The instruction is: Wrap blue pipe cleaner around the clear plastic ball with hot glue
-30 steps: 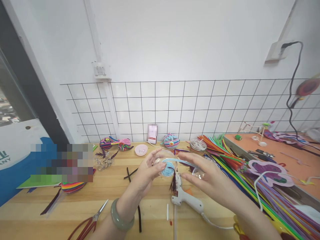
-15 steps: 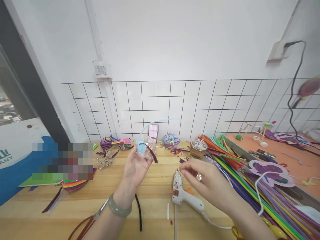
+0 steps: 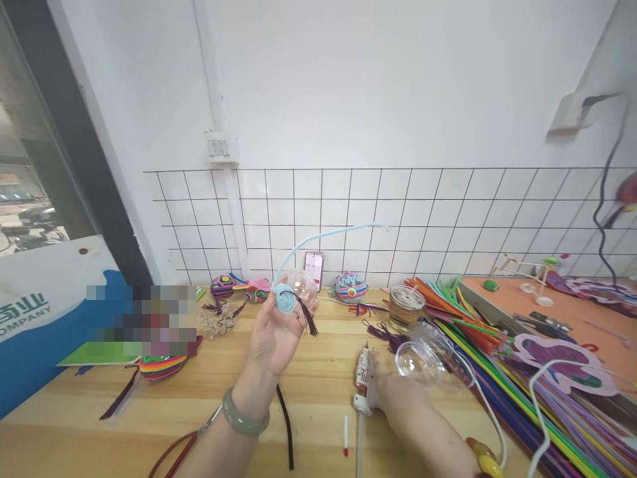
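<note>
Clear ball [image 3: 301,283], seemingly in front of phone [image 3: 314,265]

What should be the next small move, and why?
I would perhaps lift the glue gun toward the clear ball: the right hand is at the gun, and the left hand holds up the ball, its light-blue strand only partly coiled.

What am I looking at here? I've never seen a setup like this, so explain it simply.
There is no machine arm: these are a person's own bare hands, filmed by one camera worn on the head, looking forward and down. The left hand holds a clear, rounded plastic shell with a pale blue coil and a dark purple tassel. The right hand is at a white glue gun; whether it grips is unclear. On the light wooden table lie red-handled metal scissors and long, multicoloured craft stems.
</note>
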{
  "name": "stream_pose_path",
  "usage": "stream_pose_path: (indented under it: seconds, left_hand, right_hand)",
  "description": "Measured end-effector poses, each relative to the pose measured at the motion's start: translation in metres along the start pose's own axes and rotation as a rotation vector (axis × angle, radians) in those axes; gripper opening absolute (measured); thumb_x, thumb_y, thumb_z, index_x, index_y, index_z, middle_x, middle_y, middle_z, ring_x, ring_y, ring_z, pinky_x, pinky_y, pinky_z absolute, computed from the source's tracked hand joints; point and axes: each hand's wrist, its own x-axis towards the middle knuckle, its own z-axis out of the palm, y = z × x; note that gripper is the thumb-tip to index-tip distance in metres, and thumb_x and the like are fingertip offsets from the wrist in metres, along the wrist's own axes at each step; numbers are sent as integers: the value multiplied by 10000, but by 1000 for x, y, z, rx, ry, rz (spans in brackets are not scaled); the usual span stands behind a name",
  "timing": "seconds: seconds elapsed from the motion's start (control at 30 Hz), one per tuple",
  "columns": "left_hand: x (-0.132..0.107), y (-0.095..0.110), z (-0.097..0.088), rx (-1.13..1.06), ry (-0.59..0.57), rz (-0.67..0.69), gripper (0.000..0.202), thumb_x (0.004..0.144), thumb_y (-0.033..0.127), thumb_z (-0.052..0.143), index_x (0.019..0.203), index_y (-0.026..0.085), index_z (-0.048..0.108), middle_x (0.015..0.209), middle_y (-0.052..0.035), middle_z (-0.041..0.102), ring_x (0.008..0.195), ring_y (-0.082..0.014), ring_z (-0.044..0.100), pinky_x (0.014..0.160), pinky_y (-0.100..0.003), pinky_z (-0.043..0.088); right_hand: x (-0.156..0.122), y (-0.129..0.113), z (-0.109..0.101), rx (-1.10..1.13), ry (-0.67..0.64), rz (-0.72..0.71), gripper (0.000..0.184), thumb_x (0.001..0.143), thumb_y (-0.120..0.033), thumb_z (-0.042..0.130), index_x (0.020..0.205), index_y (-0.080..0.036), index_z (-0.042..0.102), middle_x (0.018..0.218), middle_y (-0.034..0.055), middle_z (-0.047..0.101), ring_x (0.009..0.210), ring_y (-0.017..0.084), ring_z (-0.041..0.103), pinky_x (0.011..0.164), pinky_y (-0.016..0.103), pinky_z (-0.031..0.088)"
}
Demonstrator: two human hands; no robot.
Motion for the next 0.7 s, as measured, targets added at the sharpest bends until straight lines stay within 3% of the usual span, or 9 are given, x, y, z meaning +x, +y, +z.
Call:
stream_pose_path:
  seconds: [0.17,0.3,0.47,0.57,0.7]
  left_hand:
    - [-1,0,3,41,9,22,390,716,382,744,1068,242,648,1090,-67,677,1118,-267,592,979,-452,442]
    - [0,-4,-4,127,-13,57,436,748,344,727,1158,259,607,1152,-69,646,1099,-245,585,904,-409,474]
    - [1,-11,-11,228,-18,68,456,732,293,749,1165,273,606,1218,-47,617,1092,-216,572,885,-360,474]
    - [2,-14,-15,271,-40,66,473,724,288,756,1173,278,608,1222,-38,616,1077,-201,579,877,-332,477]
    - [2,-19,-17,347,-58,39,540,694,287,780,1200,273,593,1193,-46,633,1054,-201,598,838,-297,484]
  right_hand:
    - [-3,11,6,73,36,-42,809,659,99,482,1451,9,348,966,254,743,847,348,734,706,396,532]
    - [-8,21,9,187,80,-72,648,732,37,450,1379,7,437,1028,247,724,927,335,703,760,375,496]
    - [-18,32,-8,449,108,-198,316,926,-287,431,1175,-199,604,1002,86,737,892,251,690,758,316,503]
    - [-28,40,-26,773,237,-264,356,911,-486,457,1089,-218,609,842,47,699,775,248,648,684,320,499]
    - [-45,55,-42,973,297,-327,448,913,-584,395,688,-231,557,602,3,528,623,199,523,639,304,447]
